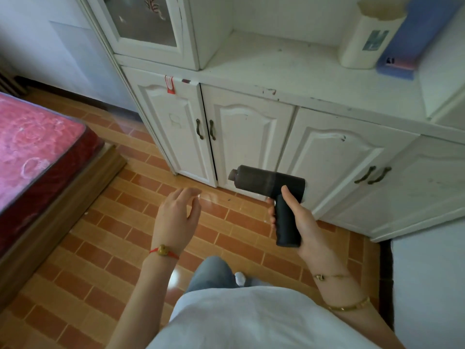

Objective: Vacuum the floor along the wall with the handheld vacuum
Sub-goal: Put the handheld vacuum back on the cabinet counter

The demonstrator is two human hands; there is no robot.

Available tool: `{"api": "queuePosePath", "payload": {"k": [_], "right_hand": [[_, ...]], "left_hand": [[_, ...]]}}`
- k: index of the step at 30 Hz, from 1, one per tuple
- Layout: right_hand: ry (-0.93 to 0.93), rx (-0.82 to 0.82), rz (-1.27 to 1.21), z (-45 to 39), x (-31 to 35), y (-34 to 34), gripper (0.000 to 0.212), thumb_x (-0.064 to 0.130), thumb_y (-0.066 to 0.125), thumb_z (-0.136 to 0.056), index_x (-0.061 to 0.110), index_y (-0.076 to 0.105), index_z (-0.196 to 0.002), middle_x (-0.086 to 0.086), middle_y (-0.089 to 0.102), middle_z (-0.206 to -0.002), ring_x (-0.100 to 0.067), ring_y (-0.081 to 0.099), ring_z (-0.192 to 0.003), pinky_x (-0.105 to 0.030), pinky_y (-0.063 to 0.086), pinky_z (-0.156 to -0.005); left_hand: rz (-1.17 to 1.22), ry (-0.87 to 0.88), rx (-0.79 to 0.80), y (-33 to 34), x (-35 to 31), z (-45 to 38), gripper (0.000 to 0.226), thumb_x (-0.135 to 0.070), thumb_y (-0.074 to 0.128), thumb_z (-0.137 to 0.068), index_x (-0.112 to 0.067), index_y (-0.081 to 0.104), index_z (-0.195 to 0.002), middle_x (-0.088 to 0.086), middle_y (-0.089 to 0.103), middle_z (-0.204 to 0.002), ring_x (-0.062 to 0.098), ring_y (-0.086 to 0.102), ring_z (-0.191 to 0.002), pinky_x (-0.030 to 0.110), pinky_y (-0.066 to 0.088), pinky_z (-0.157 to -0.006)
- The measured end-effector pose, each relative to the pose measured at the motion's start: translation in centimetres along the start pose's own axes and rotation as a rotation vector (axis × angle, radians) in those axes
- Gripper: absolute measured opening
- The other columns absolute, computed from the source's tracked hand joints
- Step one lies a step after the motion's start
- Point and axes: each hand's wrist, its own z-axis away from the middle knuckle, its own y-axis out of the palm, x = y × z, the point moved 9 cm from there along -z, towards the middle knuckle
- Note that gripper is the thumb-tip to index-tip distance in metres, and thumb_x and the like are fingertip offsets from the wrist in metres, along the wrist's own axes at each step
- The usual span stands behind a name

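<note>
A black handheld vacuum (266, 181) with a pistol grip is held up in front of the white cabinet doors, its short nozzle pointing left. My right hand (299, 217) is wrapped around its grip, thumb up along the back. My left hand (176, 217) hovers over the floor to the left of the vacuum, fingers spread and holding nothing. The orange brick-pattern tile floor (120, 222) runs along the foot of the cabinet, with small dark specks near the cabinet base.
A white cabinet (241, 137) with dark door handles lines the right and far side. A bed with a red mattress (35, 152) on a wooden frame stands at the left. A cream container (362, 39) and a blue item (407, 44) sit on the cabinet counter. My legs are below.
</note>
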Motion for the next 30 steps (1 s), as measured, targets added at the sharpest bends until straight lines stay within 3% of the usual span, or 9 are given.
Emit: {"api": "queuePosePath", "payload": {"k": [5, 11, 19, 30], "right_hand": [[-0.007, -0.037, -0.003, -4.8, 3.1, 1.2, 0.051, 0.052, 0.071, -0.076, 0.006, 0.069, -0.1, -0.008, 0.065, -0.077, -0.016, 0.059, -0.06, -0.025, 0.051, -0.055], [-0.045, -0.095, -0.037, -12.1, 6.9, 4.1, 0.051, 0.047, 0.065, -0.083, 0.002, 0.067, -0.107, -0.008, 0.065, -0.074, -0.017, 0.059, -0.059, -0.025, 0.052, -0.056], [-0.121, -0.161, -0.104, -21.9, 13.9, 10.0, 0.055, 0.05, 0.068, -0.077, 0.004, 0.068, -0.107, -0.007, 0.066, -0.077, -0.015, 0.062, -0.061, -0.026, 0.051, -0.056], [-0.237, -0.292, -0.179, -29.2, 20.7, 12.9, 0.054, 0.05, 0.068, -0.076, 0.004, 0.069, -0.104, -0.008, 0.066, -0.075, -0.016, 0.061, -0.061, -0.027, 0.052, -0.057]], "left_hand": [[0.023, -0.006, 0.007, 1.5, 1.6, -5.3, 0.02, -0.012, 0.055, -0.096, -0.014, 0.068, -0.111, 0.001, 0.07, -0.107, 0.022, 0.065, -0.097, 0.039, 0.053, -0.085], [0.029, 0.041, 0.049, 3.5, 4.2, -15.0, 0.02, -0.006, 0.06, -0.092, -0.013, 0.07, -0.108, 0.003, 0.07, -0.103, 0.025, 0.066, -0.094, 0.033, 0.051, -0.081], [0.041, 0.209, 0.1, 3.5, 5.3, -31.9, 0.022, -0.015, 0.053, -0.097, -0.016, 0.067, -0.115, 0.001, 0.068, -0.113, 0.023, 0.065, -0.1, 0.043, 0.055, -0.087], [0.14, 0.443, 0.155, 4.8, 2.1, -44.9, 0.022, -0.011, 0.055, -0.095, -0.015, 0.068, -0.113, 0.002, 0.066, -0.114, 0.02, 0.061, -0.106, 0.035, 0.05, -0.093]]}}
